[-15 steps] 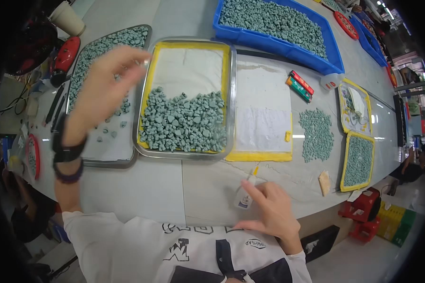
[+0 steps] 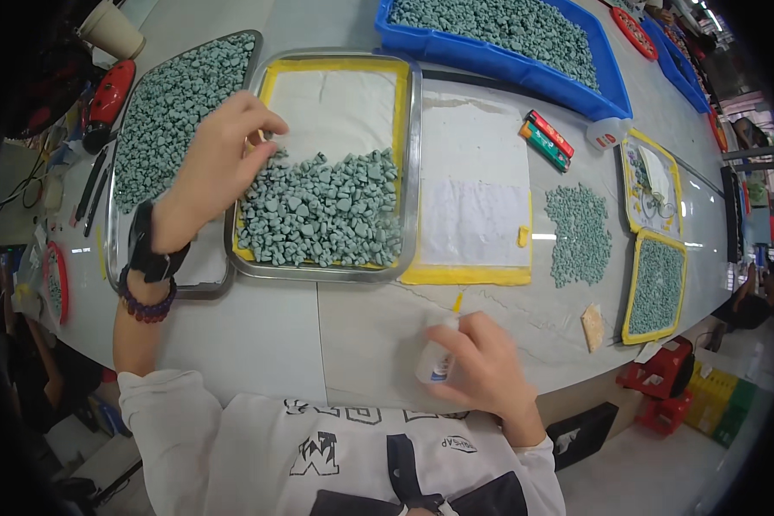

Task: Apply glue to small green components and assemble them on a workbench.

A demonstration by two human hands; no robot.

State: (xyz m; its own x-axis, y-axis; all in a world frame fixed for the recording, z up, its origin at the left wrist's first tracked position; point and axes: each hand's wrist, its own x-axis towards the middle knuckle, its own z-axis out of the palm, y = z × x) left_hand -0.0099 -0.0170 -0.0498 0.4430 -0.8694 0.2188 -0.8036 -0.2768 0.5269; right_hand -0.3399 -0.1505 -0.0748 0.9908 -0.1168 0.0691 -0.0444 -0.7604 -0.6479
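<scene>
My left hand (image 2: pixel 224 153) is over the left rim of the metal tray (image 2: pixel 414 163), its thumb and fingertips pinching a small grey-green stone (image 2: pixel 268 135). Inside that tray lies a white sheet (image 2: pixel 340 107) with a yellow border; grey-green stones (image 2: pixel 322 211) cover its lower part in a packed layer. Near the table's front edge, my right hand (image 2: pixel 486 365) is closed around a small white glue bottle (image 2: pixel 439 354) with a yellow tip. The bottle stands roughly upright, partly hidden by the fingers.
Left of the tray is another tray of loose stones (image 2: pixel 176 112). A blue bin of stones (image 2: pixel 499 73) stands behind. To the right lie a yellow-edged board (image 2: pixel 473 224), red and green sticks (image 2: pixel 546 140), a stone patch (image 2: pixel 579 234) and a yellow-rimmed tray (image 2: pixel 658 288).
My left hand has come right and down from above the left tray to the middle tray's edge, now pinching a stone. My right hand has closed around the glue bottle.
</scene>
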